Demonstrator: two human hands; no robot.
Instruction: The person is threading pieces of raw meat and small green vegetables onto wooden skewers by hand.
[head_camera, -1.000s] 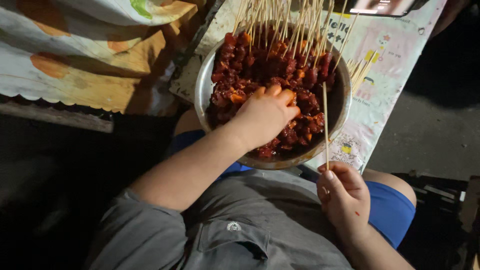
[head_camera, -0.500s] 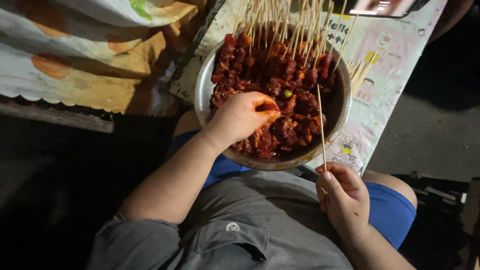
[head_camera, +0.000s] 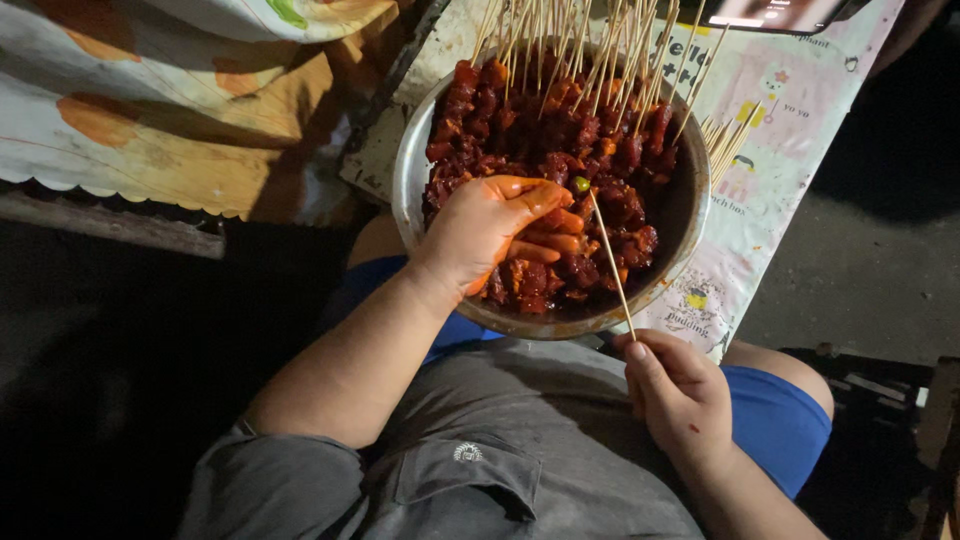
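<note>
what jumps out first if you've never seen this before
The round metal bowl at top centre, heaped with dark red marinated meat and bristling with wooden skewers. The left hand, sauce-stained, reaches into the meat, while the right hand below the rim holds one bare skewer in its grip.
</note>
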